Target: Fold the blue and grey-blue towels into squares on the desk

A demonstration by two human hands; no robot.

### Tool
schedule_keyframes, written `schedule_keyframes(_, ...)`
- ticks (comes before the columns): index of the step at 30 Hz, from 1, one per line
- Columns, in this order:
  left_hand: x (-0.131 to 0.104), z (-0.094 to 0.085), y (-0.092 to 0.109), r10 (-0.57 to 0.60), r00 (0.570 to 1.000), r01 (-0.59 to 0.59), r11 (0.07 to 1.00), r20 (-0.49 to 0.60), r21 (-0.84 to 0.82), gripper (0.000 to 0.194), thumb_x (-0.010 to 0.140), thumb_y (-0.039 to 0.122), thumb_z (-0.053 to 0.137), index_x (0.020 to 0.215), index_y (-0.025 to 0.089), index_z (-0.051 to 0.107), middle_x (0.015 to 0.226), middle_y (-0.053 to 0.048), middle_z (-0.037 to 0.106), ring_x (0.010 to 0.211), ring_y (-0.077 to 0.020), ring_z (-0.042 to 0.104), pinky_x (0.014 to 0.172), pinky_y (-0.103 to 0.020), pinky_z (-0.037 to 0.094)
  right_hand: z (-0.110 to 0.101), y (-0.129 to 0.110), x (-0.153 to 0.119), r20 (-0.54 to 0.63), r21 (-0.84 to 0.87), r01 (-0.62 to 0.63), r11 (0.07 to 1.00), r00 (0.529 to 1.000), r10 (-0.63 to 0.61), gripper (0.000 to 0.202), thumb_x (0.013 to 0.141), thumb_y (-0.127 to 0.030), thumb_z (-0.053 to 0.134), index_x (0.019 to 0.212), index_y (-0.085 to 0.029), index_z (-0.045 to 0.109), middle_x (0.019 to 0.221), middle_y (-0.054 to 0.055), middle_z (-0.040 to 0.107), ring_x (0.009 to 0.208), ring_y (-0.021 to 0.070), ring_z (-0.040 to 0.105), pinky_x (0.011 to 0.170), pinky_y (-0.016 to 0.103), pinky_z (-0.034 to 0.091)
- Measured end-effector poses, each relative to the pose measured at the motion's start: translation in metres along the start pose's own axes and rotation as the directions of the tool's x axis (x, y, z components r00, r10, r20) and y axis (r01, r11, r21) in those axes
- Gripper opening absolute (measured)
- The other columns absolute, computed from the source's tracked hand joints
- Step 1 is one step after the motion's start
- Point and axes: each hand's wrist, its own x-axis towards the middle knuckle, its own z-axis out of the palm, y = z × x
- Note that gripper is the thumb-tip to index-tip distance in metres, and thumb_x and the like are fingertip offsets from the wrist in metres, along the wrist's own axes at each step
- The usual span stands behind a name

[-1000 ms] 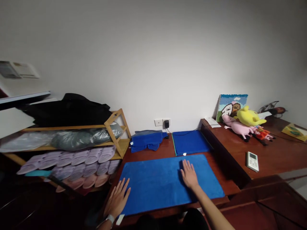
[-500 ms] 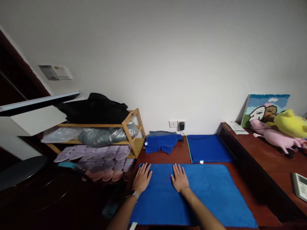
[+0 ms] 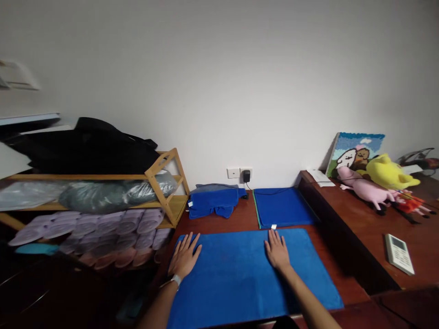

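Note:
A bright blue cloth [image 3: 233, 274] lies spread flat on the dark red table [image 3: 245, 210]. My left hand [image 3: 184, 256] rests palm down on its upper left corner, fingers spread, with a watch on the wrist. Near the cloth's far edge, right of the middle, my right hand [image 3: 277, 250] lies flat with its fingers slightly apart. Just beyond that hand is a folded darker blue cloth [image 3: 284, 208] with a green edge and a white tag. A bunched blue cloth [image 3: 214, 201] sits at the back left against the wall.
To the left stands a wooden rack [image 3: 178, 208] with a black bag [image 3: 92, 148], plastic-wrapped bundles and rows of slippers [image 3: 113, 224]. A raised surface at the right holds plush toys [image 3: 386, 172], a picture [image 3: 356, 153] and a calculator-like device [image 3: 399, 253]. A plug [image 3: 246, 175] is in the wall.
The view has turned to the right. My right hand has slid rightward over the spread cloth, farther from my left hand, which stays at the left corner.

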Motion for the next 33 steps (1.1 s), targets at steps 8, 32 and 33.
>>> schedule_keyframes(8,0.004,0.009,-0.007,0.001,1.000,-0.001,1.000,-0.020,0.029,0.062,0.102,0.053,0.037,0.158,0.029,0.041,0.167,-0.007,0.038,0.155,-0.0263,0.032,0.127,-0.050,0.020,-0.022,0.145,0.015,-0.028,-0.093,-0.280,0.955,0.960,0.279,0.074,0.103,-0.051,0.014,0.165,-0.011,0.018,0.172,0.006,0.017,0.159,0.0237,0.014,0.129,0.043,0.012)
schedule_keyframes(32,-0.001,-0.006,0.007,-0.015,1.000,0.014,1.000,0.013,0.024,0.061,0.102,0.053,0.038,0.157,0.029,0.042,0.167,-0.008,0.037,0.155,-0.0283,0.032,0.126,-0.052,0.020,0.015,-0.085,-0.012,-0.039,0.109,0.444,0.890,0.896,-0.442,0.065,0.107,-0.053,0.019,0.164,-0.020,0.024,0.169,0.003,0.024,0.158,0.0206,0.019,0.130,0.044,0.015)
schedule_keyframes(33,-0.001,-0.006,0.007,-0.014,1.000,0.014,1.000,0.014,0.026,0.061,0.102,0.053,0.038,0.157,0.029,0.041,0.167,-0.008,0.037,0.155,-0.0283,0.032,0.126,-0.052,0.020,0.018,-0.089,-0.012,-0.031,0.114,0.439,0.891,0.898,-0.439,0.065,0.107,-0.052,0.020,0.164,-0.020,0.024,0.169,0.003,0.024,0.158,0.0207,0.019,0.130,0.045,0.015)
